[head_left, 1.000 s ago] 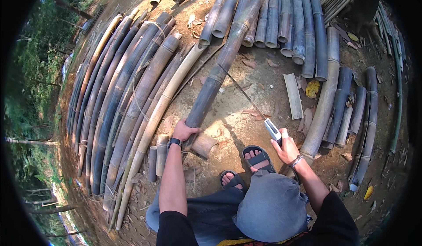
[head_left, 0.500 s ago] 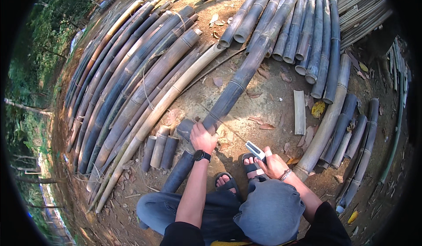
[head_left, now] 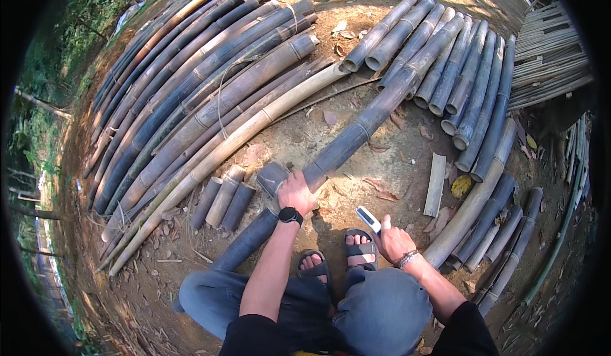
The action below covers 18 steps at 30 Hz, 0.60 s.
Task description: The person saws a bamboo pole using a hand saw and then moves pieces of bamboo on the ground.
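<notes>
My left hand (head_left: 297,193), with a black watch at the wrist, is closed over a long dark bamboo pole (head_left: 347,136) that slants from the lower left to the upper right. A short, thick bamboo piece (head_left: 272,176) lies crosswise against the pole beside that hand. Beyond the hand, toward my knee, a dark bamboo length (head_left: 245,241) continues down. To the right, my right hand (head_left: 396,242) grips the white and dark handle of a hand saw (head_left: 368,217), low above my sandalled foot. The saw's blade is too thin and blurred to follow here.
Many long bamboo poles (head_left: 197,120) lie side by side at left. More poles (head_left: 471,88) lie at upper right. Three short cut pieces (head_left: 226,197) rest near my left arm. A split bamboo strip (head_left: 435,185) and a thick pale pole (head_left: 474,197) lie at right.
The view has turned, so the pole piles sit differently in it. The saw blade, earlier a thin line between handle and pole, no longer shows clearly. Both hands keep their hold.
</notes>
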{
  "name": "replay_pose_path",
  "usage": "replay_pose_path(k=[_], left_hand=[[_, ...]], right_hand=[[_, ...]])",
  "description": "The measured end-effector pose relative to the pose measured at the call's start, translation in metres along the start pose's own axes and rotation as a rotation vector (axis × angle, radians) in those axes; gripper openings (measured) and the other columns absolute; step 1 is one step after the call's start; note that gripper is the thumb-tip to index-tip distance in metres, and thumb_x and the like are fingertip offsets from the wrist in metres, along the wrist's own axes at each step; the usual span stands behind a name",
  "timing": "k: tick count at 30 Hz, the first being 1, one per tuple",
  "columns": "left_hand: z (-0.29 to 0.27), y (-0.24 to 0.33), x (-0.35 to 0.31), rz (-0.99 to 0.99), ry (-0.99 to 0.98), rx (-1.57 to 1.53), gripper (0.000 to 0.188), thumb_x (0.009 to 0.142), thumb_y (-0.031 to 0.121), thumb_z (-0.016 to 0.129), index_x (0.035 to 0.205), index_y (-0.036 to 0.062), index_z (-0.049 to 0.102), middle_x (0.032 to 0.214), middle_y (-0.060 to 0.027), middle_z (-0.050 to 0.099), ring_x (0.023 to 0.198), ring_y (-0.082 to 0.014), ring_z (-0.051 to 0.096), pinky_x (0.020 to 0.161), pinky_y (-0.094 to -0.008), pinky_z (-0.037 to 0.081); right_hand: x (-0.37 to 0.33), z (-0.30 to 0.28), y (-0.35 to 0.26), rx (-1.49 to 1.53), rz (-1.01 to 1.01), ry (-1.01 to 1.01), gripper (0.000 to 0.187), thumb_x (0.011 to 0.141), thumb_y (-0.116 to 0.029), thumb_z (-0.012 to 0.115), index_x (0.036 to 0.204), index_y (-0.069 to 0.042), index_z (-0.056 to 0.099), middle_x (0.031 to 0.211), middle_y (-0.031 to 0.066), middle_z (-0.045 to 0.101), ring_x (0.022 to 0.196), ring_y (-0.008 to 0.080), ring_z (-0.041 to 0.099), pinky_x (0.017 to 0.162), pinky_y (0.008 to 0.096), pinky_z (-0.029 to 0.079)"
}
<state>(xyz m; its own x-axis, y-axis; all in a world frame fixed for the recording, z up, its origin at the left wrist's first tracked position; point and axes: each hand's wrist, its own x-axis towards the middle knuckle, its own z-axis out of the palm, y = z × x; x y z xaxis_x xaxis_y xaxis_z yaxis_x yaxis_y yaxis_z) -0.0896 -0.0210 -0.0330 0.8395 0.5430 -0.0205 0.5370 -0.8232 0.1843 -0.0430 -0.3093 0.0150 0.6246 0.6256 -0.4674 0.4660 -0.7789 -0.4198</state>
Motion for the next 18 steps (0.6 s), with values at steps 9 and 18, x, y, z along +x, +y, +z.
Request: replay_pose_path(k=[9,18], left_hand=[[0.009,-0.004,-0.005,0.06,0.033,0.131,0.058,0.065,0.035,0.081,0.103,0.0024,0.051,0.094,-0.0138,0.063,0.083,-0.03,0.068,0.071,-0.0381,0.056],[-0.003,-0.004,0.006,-0.006,-0.038,0.049,0.061,0.066,0.04,0.08,0.103,0.0016,0.051,0.096,-0.0144,0.064,0.086,-0.0317,0.068,0.073,-0.0405,0.057]], right_hand=[[0.025,0.017,-0.029,0.091,0.041,-0.001,0.034,0.096,-0.026,0.05,0.106,0.003,0.037,0.075,0.0294,0.065,0.07,0.0475,0.065,0.063,0.0556,0.052],[0.0,0.032,0.013,0.079,0.026,-0.004,0.036,0.096,-0.028,0.049,0.105,0.003,0.035,0.071,0.0278,0.065,0.068,0.0458,0.065,0.06,0.0547,0.052]])
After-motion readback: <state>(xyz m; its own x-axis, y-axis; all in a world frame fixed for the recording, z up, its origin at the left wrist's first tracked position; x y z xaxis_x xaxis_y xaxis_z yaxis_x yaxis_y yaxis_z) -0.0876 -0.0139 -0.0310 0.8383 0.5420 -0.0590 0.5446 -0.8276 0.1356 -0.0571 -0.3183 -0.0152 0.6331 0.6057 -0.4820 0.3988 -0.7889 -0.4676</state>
